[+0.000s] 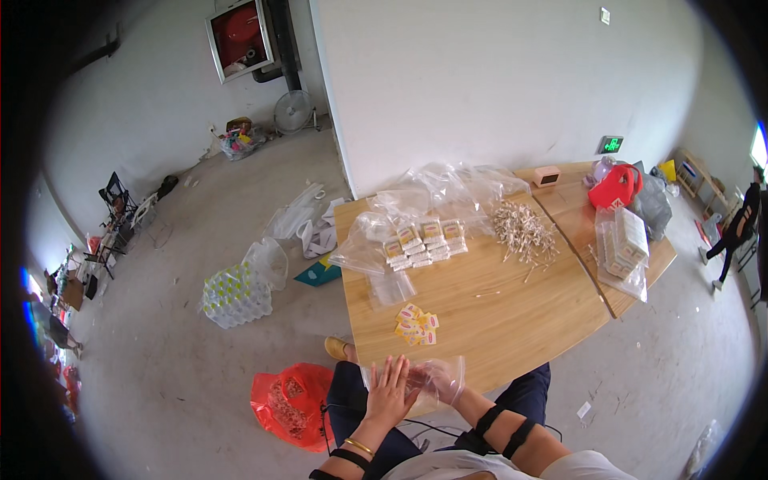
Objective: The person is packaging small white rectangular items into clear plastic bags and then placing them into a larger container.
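At the table's near edge I have a clear plastic bag (456,376) between my hands. My left hand (390,394) lies flat against it, fingers stretched out and thumb apart. My right hand (434,379) grips the bag from the other side, its fingers partly covered by the film. Just beyond my hands is a loose pile of small yellow and white cards (417,326). Farther back stand stacked packs of cotton swabs (426,242) with yellow labels, beside a flat clear bag (392,289). A heap of loose cotton swabs (524,230) lies to their right.
Large clear plastic bags (448,188) cover the table's back edge. At right are a wrapped bundle of white packs (624,244), a red bag (614,188) and a small pink clock (546,177). A red plastic bag (292,404) and a bottle bundle (237,296) sit on the floor.
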`<state>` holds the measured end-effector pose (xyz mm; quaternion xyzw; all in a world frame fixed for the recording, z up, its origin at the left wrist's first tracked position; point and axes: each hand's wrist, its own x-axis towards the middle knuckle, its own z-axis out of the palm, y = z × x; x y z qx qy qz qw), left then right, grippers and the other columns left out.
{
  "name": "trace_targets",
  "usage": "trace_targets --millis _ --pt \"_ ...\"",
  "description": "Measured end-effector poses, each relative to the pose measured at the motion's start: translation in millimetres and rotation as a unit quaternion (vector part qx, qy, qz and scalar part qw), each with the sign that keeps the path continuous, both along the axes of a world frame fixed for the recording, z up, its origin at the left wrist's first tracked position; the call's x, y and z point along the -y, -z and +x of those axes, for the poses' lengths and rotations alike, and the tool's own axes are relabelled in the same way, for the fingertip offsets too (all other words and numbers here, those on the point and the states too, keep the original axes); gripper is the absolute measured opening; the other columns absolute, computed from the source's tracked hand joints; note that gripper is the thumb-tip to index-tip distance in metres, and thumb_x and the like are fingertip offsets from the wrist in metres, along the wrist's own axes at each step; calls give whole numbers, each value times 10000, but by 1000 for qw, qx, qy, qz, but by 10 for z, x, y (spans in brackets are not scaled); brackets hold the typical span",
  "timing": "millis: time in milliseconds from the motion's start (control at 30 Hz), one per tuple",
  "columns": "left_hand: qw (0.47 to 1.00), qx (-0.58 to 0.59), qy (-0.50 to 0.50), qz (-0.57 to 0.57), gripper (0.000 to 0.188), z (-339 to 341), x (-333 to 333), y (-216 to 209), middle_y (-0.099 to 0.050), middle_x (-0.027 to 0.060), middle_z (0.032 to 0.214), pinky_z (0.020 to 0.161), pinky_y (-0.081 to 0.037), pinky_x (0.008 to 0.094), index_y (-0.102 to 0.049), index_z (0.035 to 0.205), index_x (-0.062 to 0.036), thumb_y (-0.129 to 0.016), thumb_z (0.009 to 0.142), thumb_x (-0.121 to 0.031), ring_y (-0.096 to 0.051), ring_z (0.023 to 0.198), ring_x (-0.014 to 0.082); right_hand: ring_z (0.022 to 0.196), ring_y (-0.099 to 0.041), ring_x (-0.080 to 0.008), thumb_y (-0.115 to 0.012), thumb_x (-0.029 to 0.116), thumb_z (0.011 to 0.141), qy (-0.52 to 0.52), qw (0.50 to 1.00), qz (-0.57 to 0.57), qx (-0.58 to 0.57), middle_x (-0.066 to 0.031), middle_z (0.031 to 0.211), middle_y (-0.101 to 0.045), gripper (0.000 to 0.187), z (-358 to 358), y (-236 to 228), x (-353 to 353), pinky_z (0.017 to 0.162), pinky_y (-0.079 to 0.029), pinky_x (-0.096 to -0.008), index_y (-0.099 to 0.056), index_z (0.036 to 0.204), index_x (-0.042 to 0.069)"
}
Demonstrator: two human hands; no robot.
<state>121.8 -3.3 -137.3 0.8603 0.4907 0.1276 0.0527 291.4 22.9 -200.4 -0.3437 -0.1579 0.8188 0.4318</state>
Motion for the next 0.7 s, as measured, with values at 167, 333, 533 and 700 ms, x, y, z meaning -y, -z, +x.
trace_targets --millis 167,333,533,700 --pt "999 -46 -9 8 647 63 14 -55 -325 70 1486 1058 -106 689 -381 1401 -57 -464 912 -473 -288 1390 269 1089 -595 -281 -490 126 961 -7 998 48 44 -170 1181 -599 238 109 -3 -8 991 -468 -411 -580 1111 -35" --pt "998 -57 -10 -5 619 66 26 -49 -318 51 1492 1056 -64 710 -396 1398 -81 -491 890 -421 -263 1401 263 1122 -580 -250 -488 186 977 -88 991 94 -17 -124 1224 -588 321 303 -74 -36 1019 -432 -385 -544 1225 -10" --pt "997 -63 -35 -13 601 131 40 -44 -326 59 1485 1044 -59 725 -431 1370 -74 -534 856 -367 -262 1399 272 1120 -585 -229 -454 274 987 -251 963 95 21 -123 1235 -591 378 959 -196 -9 975 -452 -329 -534 1262 27" --pt "995 -74 -58 -22 619 193 42 -105 -315 66 1486 1041 -59 730 -456 1352 -70 -559 831 -389 -265 1394 282 893 -658 -169 -495 298 974 -239 896 42 371 -79 1010 -674 329 1693 -356 -526 781 -525 -288 -620 1132 39"
